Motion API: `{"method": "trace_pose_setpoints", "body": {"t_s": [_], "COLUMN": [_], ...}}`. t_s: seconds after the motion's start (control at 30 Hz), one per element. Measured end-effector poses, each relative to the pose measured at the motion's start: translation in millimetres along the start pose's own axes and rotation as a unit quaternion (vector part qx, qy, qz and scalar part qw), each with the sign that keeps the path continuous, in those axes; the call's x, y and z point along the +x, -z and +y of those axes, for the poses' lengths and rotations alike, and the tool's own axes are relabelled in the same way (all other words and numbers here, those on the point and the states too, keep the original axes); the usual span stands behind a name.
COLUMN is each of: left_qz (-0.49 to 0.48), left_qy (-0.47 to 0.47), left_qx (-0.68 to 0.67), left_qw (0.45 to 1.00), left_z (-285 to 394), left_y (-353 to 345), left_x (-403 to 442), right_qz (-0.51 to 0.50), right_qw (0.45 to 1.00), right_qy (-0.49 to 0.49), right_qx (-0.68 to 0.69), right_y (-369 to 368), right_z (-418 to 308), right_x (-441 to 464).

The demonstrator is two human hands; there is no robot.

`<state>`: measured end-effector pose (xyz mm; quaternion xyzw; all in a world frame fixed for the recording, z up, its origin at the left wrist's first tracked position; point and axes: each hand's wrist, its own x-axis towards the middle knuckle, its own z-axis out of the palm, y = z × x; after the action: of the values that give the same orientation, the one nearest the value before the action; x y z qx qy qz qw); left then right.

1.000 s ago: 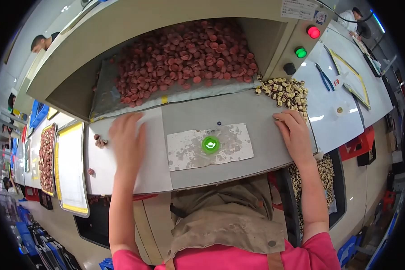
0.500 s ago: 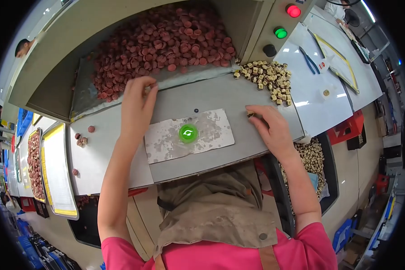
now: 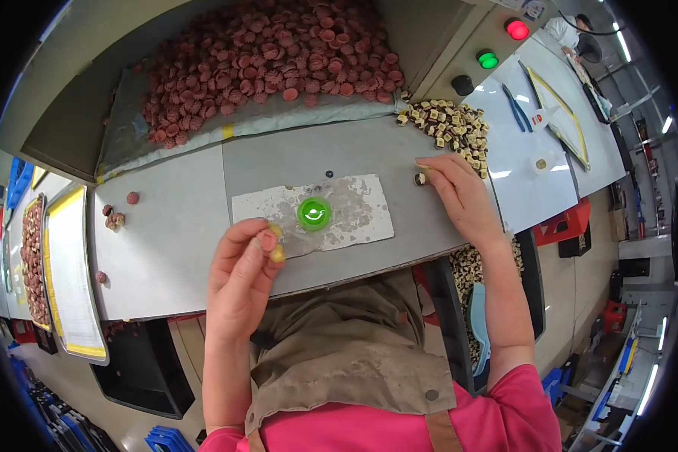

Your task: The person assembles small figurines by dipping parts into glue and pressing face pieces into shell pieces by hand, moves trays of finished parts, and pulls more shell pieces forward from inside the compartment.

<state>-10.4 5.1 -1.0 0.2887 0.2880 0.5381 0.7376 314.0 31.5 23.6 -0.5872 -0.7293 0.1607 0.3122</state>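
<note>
My left hand [image 3: 237,279] is raised at the front left of the white board [image 3: 361,218], its fingers closed round a small pink ribbed cup [image 3: 267,240]. Yellowish covers show on its fingertips. A round button glowing green [image 3: 314,215] sits on the stained board. To the right of the board, my right hand [image 3: 463,192] has its thumb and fingers pinched together. At those fingertips is a small dark-and-cream square piece [image 3: 419,179]; the fingers partly hide the grip. A heap of similar square pieces [image 3: 452,128] lies just beyond this hand.
Many reddish ribbed cups [image 3: 271,60] fill the machine's bay at the back. Loose balls [image 3: 132,198] and trays [image 3: 71,271] are on the left. Blue-handled pliers [image 3: 517,109] lie at right, near red and green lamps [image 3: 488,59]. A black bin [image 3: 533,286] stands below right.
My left hand has come back from the cup heap towards me and now shows a pink cup. My right hand has shifted slightly away from me, with the square piece at its fingertips.
</note>
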Motion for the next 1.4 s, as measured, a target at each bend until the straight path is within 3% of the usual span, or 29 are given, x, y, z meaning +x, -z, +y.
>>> {"method": "trace_pose_setpoints", "body": {"t_s": [0.17,0.37,0.47,0.57,0.73,0.83,0.93,1.13,1.4], "left_qz": [-0.012,-0.018,0.001,-0.010,-0.030,-0.013,0.000,-0.016,0.003], "left_qy": [0.023,0.026,0.041,0.054,0.065,0.071,0.065,0.054,0.064], "left_qx": [-0.004,-0.062,-0.074,-0.073,-0.092,-0.089,-0.070,-0.076,-0.061], "left_qw": [1.000,0.998,0.996,0.996,0.993,0.993,0.995,0.996,0.996], "left_z": [-7,-7,-5,-5,-1,0,-1,-3,-1], "left_y": [3,8,8,10,10,9,6,9,4], "left_x": [-1,0,-1,0,1,1,1,0,0], "right_qz": [-0.059,-0.072,-0.059,-0.081,-0.093,-0.105,-0.087,-0.082,-0.070], "right_qw": [0.995,0.990,0.996,0.986,0.990,0.994,0.993,0.980,0.979], "right_qy": [0.053,-0.112,0.039,0.095,0.044,-0.004,0.068,0.182,0.190], "right_qx": [-0.061,-0.049,-0.059,-0.106,-0.099,0.002,0.050,-0.013,-0.015], "right_y": [5,3,5,6,4,-5,-29,-69,-73], "right_z": [-6,-35,-20,-12,-22,-44,-70,-84,-82], "right_x": [-1,3,5,7,13,15,17,24,25]}}
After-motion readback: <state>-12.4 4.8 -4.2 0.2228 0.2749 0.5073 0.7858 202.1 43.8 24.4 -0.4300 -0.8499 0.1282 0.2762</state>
